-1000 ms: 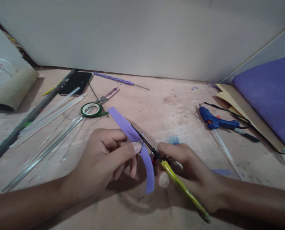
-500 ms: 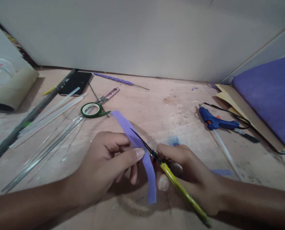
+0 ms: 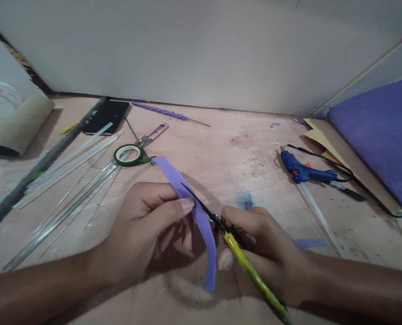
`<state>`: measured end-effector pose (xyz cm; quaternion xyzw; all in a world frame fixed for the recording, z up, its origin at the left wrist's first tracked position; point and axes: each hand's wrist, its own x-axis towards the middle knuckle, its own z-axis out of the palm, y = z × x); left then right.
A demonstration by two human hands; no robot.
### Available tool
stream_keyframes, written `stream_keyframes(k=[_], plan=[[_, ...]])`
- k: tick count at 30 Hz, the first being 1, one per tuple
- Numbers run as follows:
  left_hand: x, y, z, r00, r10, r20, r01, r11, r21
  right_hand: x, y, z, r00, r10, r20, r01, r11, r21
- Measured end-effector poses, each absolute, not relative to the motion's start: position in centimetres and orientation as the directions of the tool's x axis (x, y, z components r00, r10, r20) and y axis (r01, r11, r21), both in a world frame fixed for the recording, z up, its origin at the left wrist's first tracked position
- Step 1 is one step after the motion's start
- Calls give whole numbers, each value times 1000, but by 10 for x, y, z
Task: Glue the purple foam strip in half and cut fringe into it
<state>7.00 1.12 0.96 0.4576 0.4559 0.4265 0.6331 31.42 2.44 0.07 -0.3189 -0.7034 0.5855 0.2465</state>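
A long purple strip (image 3: 207, 239) hangs in a curve between my hands, pinched between the thumb and fingers of my left hand (image 3: 156, 216). My right hand (image 3: 261, 243) is closed around scissors with a yellow-wrapped handle (image 3: 251, 271). Their dark blades point up and left and lie against the strip's right edge, just beside my left thumb. Whether the blades are parted is hard to tell. The strip's upper end reaches toward a roll of green tape (image 3: 128, 155), and its lower end hangs free.
At the left lie clear sticks (image 3: 68, 167), wires, a phone (image 3: 108, 117), a cardboard tube (image 3: 18, 128) and small snips (image 3: 155, 134). A purple fuzzy stem (image 3: 160, 111) lies behind. On the right are a blue glue gun (image 3: 305, 171) and purple sheets (image 3: 380, 135).
Both hands have shifted slightly left, carrying the strip and scissors with them. The left thumb is a little higher, and the grips look the same.
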Motion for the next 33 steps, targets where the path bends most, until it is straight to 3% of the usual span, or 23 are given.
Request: stream_keyframes(k=[10,33], plan=[[65,10,2,188,972,-139,-53,152,987,315,24,-2,-666,745,-20,196,150,-969],[65,8,-2,295,931,-213,-95,251,963,314,27,6,-686,726,-53,196,115,-974]])
